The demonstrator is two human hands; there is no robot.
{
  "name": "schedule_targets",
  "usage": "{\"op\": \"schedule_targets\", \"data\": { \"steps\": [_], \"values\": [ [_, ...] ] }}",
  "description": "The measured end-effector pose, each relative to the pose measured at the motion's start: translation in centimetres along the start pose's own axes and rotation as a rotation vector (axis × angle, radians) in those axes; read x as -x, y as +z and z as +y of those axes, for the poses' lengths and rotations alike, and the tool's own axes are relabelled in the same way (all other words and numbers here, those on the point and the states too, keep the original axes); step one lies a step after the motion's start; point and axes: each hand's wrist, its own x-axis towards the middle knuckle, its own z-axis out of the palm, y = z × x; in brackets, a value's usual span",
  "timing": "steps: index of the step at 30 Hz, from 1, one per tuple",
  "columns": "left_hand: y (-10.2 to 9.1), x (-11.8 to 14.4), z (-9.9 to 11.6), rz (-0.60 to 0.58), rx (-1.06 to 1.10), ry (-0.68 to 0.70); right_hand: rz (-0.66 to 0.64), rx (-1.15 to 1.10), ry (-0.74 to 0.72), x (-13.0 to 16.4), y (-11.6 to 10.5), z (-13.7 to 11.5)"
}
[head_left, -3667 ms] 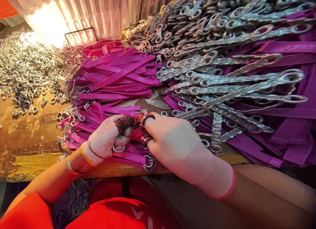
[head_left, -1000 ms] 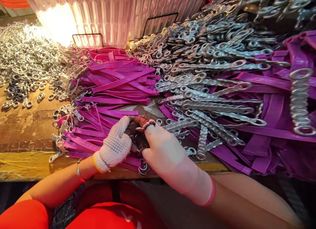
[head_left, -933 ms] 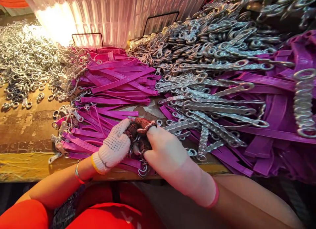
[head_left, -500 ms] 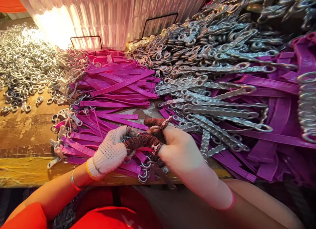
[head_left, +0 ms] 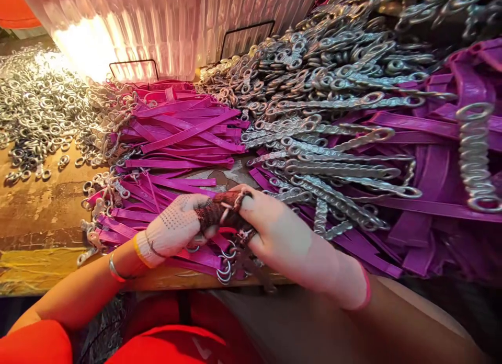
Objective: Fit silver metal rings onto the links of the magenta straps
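Both hands have come back together since half a second ago, when the right one was spread wider. Now the left hand (head_left: 172, 229) and right hand (head_left: 274, 225) are curled shut, fingertips meeting on a small metal ring (head_left: 228, 230) and purple strap (head_left: 204, 258) at the counter's (head_left: 39, 217) near edge. Whether each one truly pinches it is hard to tell. The ring could slip from the thick gloves and fall off the edge, or snag the loose rings (head_left: 224, 272) just beside it.
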Motion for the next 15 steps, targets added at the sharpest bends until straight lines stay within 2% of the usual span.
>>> {"op": "schedule_targets", "data": {
  "steps": [2, 4, 7, 9, 12, 15],
  "values": [
    [0.0, 0.0, 0.6, 0.07, -0.109, 0.047, -0.078, 0.199, 0.106, -0.1, -0.8, -0.3],
    [0.1, 0.1, 1.6, 0.101, -0.219, 0.155, -0.163, 0.342, 0.164, -0.3, -1.9, -0.6],
    [0.6, 0.1, 3.4, 0.022, -0.264, 0.237, -0.216, 0.429, 0.182, -0.6, -3.6, -1.2],
    [1.3, -0.1, 4.5, -0.032, -0.158, 0.179, -0.18, 0.464, 0.196, -0.8, -4.3, -1.7],
    [2.0, -0.9, 5.5, -0.005, 0.006, 0.118, -0.041, 0.512, 0.242, -0.6, -4.1, -1.9],
    [1.8, -2.5, 5.7, 0.057, -0.072, 0.204, 0.072, 0.483, 0.307, 0.0, -3.7, -1.2]
  ]
}}
